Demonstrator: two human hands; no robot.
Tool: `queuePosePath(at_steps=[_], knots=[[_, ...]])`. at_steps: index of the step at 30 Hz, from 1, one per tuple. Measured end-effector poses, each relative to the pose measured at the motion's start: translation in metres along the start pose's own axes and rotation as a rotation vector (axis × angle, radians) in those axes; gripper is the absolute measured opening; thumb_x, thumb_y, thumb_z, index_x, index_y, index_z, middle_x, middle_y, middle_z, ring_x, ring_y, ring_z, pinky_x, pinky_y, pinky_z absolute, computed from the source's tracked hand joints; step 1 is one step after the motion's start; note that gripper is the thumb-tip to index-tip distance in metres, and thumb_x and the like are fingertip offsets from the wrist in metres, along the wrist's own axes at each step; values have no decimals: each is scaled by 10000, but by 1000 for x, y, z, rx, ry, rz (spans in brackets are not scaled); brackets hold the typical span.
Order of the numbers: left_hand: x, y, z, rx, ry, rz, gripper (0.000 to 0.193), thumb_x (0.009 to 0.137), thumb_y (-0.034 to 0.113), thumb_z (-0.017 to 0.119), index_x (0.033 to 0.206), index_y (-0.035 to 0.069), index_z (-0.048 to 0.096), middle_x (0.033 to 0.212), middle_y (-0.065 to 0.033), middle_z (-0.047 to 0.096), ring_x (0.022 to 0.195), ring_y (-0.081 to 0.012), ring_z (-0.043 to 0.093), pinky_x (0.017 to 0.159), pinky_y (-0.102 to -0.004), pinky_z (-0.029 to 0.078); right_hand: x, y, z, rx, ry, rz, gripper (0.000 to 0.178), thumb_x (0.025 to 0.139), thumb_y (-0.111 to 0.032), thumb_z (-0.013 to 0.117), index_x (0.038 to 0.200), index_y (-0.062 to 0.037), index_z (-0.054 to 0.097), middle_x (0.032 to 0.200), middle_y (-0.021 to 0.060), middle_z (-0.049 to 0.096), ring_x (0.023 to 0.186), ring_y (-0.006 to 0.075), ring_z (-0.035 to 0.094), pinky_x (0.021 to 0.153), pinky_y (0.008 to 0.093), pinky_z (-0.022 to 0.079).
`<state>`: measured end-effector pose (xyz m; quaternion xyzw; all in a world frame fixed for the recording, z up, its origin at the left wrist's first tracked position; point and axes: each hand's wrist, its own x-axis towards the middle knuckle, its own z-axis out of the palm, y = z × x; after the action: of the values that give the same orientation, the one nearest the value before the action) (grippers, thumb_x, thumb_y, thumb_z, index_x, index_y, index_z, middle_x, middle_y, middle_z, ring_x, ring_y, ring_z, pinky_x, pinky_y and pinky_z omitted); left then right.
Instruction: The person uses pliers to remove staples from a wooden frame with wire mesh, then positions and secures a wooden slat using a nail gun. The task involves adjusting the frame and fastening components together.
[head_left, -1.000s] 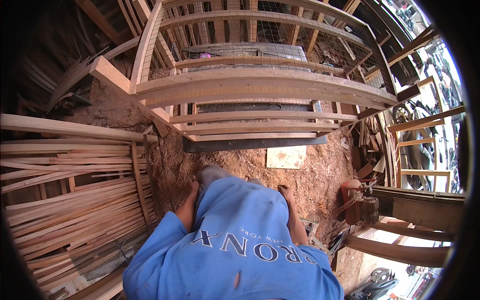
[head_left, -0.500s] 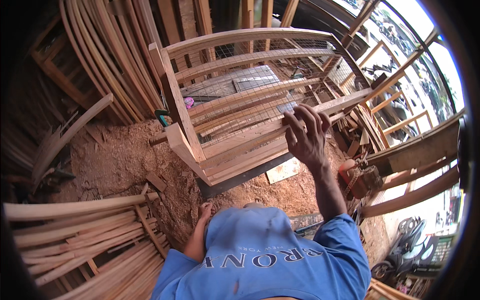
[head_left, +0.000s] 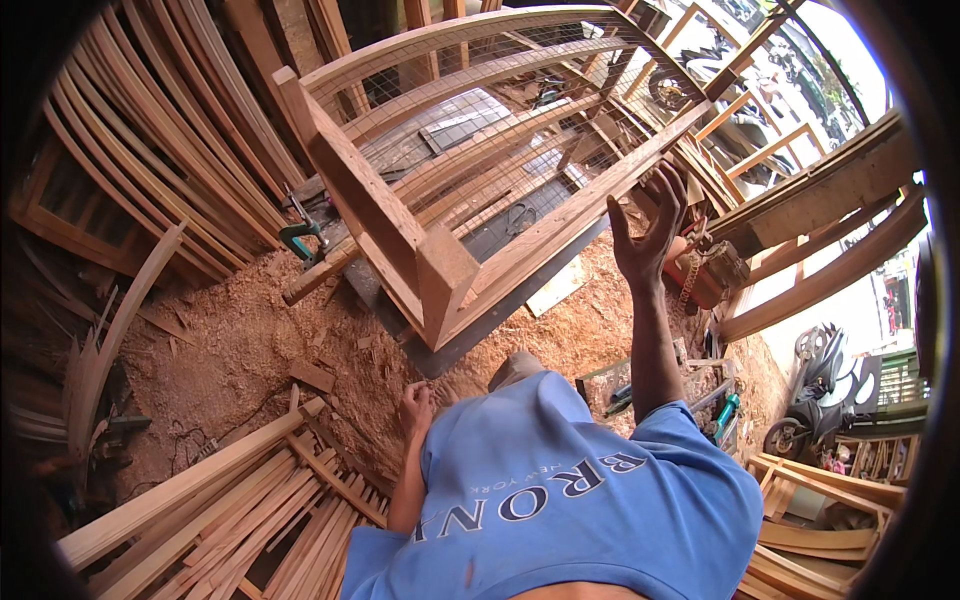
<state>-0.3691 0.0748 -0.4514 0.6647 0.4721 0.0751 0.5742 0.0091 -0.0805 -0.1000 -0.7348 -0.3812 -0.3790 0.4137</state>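
Note:
A long wooden frame (head_left: 375, 190) with slats and square wire mesh (head_left: 470, 170) rests tilted on a dark-topped workbench (head_left: 545, 300). Its near corner has a thick square wooden leg (head_left: 443, 272) that juts toward me. My right hand (head_left: 652, 225) is raised beside the frame's front rail (head_left: 590, 205), thumb and fingers apart, holding nothing. Whether its fingertips touch the rail, I cannot tell. My left hand (head_left: 417, 408) hangs low by my body, short of the bench corner. Its fingers are curled in, and nothing shows in them.
A green clamp (head_left: 300, 238) grips the bench's left end. Curved wood strips (head_left: 170, 130) lean at the back left; cut strips (head_left: 240, 510) are stacked at front left. Wood shavings (head_left: 230, 340) cover the floor. A red machine with a chain (head_left: 695, 272) stands at right.
My view has shifted, and the wooden frame appears turned, its near corner leg now facing me. My right hand has moved right along the front rail. My left hand stays low by my body.

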Motion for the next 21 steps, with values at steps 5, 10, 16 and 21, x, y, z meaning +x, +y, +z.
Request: queuePosePath(at_steps=[5, 10, 16, 21], knots=[[4, 78, -15, -154, 112, 225, 328, 1040, 270, 556, 1165, -13, 664, 979, -133, 710, 916, -227, 688, 788, -356, 534, -77, 80, 9, 310, 161, 788, 495, 967, -177, 685, 1380, -11, 470, 1264, 162, 535, 1100, 237, 567, 988, 385, 495], [1, 116, -2, -361, 332, 285, 445, 1057, 319, 487, 1251, -62, 609, 1165, -202, 657, 1099, -311, 630, 971, -430, 487, -153, 155, 19, 976, 112, 1609, 520, 1024, -205, 571, 1410, 88, 381, 1334, 286, 488, 1175, 359, 563, 1025, 468, 519], [47, 119, -4, -645, 647, 725, 557, 1041, 383, 339, 1279, -71, 558, 1276, -228, 567, 1224, -328, 549, 1034, -460, 470, -192, 233, 70, 970, 279, 1841, 538, 1050, -299, 539, 1423, 57, 389, 1398, 291, 452, 1264, 394, 522, 1120, 479, 473], [64, 102, -24, -240, 923, 788, 585, 1031, 406, 311, 1254, -73, 562, 1270, -228, 561, 1238, -337, 541, 1079, -482, 441, -201, 268, 104, 1037, 274, 1859, 674, 993, -605, 531, 1324, -19, 501, 1076, 135, 541, 940, 268, 544, 951, 444, 498]])
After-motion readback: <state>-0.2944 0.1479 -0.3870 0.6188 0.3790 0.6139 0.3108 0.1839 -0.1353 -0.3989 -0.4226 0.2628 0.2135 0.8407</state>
